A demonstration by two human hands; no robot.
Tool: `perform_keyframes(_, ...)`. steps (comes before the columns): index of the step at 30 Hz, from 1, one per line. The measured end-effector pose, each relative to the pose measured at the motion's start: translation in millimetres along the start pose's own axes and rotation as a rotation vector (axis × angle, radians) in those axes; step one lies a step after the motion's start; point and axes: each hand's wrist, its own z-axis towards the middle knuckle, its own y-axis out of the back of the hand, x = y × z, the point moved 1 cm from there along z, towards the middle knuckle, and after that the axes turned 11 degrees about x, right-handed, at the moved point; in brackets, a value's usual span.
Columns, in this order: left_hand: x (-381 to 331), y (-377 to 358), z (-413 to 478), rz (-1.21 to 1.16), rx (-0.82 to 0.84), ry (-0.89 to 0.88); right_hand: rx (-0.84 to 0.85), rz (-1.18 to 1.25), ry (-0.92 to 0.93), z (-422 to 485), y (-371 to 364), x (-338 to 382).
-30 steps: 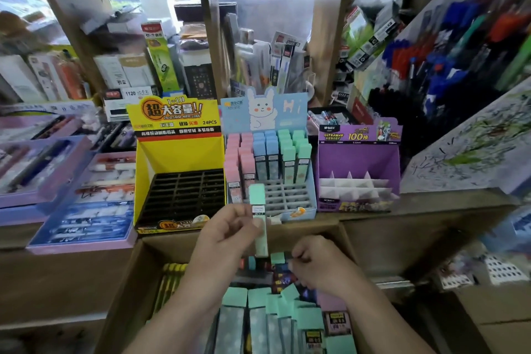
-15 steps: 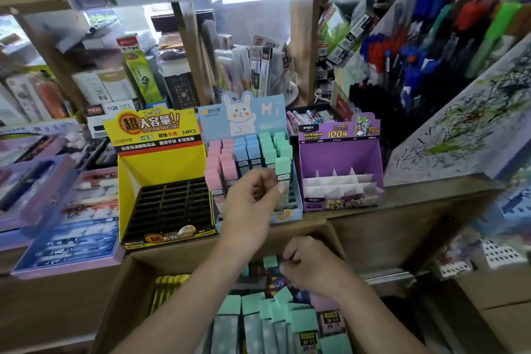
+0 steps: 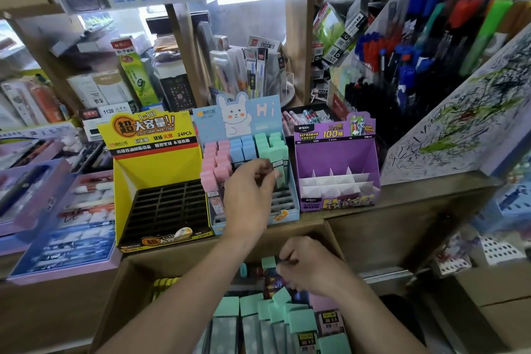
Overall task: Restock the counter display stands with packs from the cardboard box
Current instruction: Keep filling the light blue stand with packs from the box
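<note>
Now the left grip (image 3: 250, 195) is up at the blue stand (image 3: 235, 121). Its fingers are curled round a green pack (image 3: 281, 156) that stands upright in the stand's right-hand column, beside the other green packs (image 3: 265, 141). Blue packs (image 3: 242, 148) fill the stand's middle rows and pink packs (image 3: 215, 164) its left rows, while the front slots on its right side show open grid.

The blue stand sits on the bench (image 3: 402, 210). A yellow stand (image 3: 155, 164) with a black grid of slots is against its left side. A purple stand (image 3: 336, 158) with white dividers is just to its right.

Below and in front of the blue stand, under the bench edge, is the cardboard box (image 3: 138, 282). The right grip (image 3: 313, 267) is inside it, fingers clenched, pinching the green top of a second pack (image 3: 268, 263) that sticks up among the stock. Further toward the camera from the blue stand, more green-capped packs (image 3: 287, 316) lie crowded in the box, with a few yellow packs (image 3: 165, 284) by its left wall.

Behind the blue stand are shelves of boxed stationery, and up to its right is a rack of pens (image 3: 402, 60).
</note>
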Motion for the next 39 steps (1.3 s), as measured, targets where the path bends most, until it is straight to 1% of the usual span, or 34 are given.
perform_keyframes(4,0.2,2.4,3.2,0.08,0.034,-0.034,0.005,-0.012,0.0,-0.9,1.0,0.9)
perform_keyframes(11,5.3,-0.2,7.0,0.075,0.089,-0.039,0.015,0.0,-0.004,-1.7,1.2,2.2)
perform_keyframes(17,14.5,-9.0,6.7,-0.042,0.091,0.029,0.019,0.006,-0.006,0.2,0.1,1.0)
perform_keyframes(21,14.7,-8.8,7.4,-0.043,0.085,0.049,0.017,-0.003,-0.005,2.2,-0.1,-0.5)
perform_keyframes(27,13.7,-8.1,5.8,-0.095,0.109,0.127,0.014,0.007,0.0,6.3,-1.3,-3.6)
perform_keyframes(32,13.1,5.0,-15.3,-0.104,0.131,0.075,-0.014,0.048,0.035,7.6,-1.2,-5.0)
perform_keyframes(36,22.2,33.2,-52.2,-0.114,0.138,0.015,-0.016,0.073,0.094,6.8,-1.2,-6.3)
perform_keyframes(39,40.0,61.2,-82.4,-0.054,0.176,0.056,-0.011,0.059,0.112,5.5,-2.3,-5.1)
